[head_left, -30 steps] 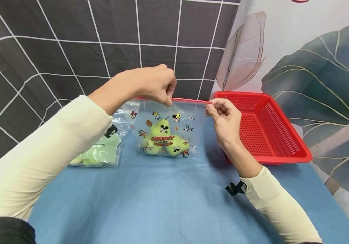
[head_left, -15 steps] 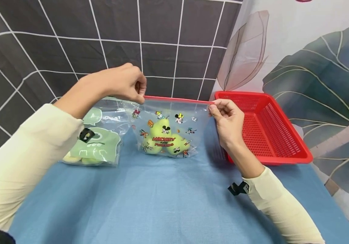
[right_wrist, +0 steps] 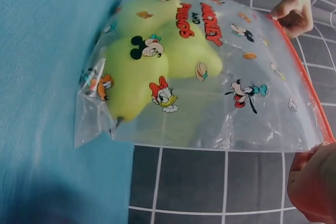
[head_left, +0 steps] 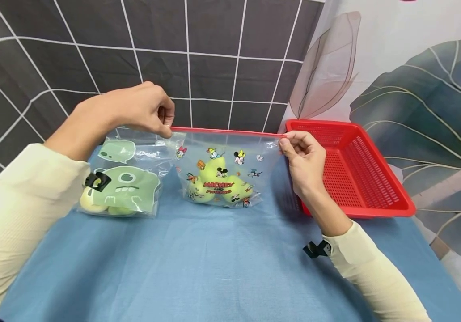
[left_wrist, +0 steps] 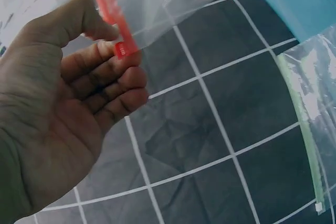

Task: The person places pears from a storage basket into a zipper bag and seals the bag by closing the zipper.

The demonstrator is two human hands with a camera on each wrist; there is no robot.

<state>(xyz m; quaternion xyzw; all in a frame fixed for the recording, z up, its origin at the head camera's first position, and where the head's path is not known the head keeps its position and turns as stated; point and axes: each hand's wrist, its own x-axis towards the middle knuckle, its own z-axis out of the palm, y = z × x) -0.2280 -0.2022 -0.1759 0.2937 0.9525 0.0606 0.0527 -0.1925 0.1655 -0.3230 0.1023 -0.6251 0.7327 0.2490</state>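
Note:
A clear zip bag [head_left: 268, 172] with cartoon prints stands upright on the blue cloth, and three yellow-green pears [head_left: 216, 167] show through it. My left hand [head_left: 127, 109] pinches the bag's top left end. There, in the left wrist view, a small red slider [left_wrist: 122, 50] sits between thumb and index finger. At the other top corner, my right hand [head_left: 307, 163] pinches the red zip strip [head_left: 230, 131], which is stretched straight between both hands. Behind the left forearm lies a second zip bag [head_left: 155, 154] with a green monster print and pale green fruit inside.
A red plastic basket [head_left: 375, 210] stands just right of the right hand. Blue cloth [head_left: 214, 259] covers the table. A dark grid-patterned curtain [head_left: 210, 76] hangs behind, with a leaf-patterned one [head_left: 419, 107] on the right.
My left hand has slid leftward along the red zip strip, from its middle to its left end. The monster-print bag has come more into view. My right hand keeps its grip on the corner.

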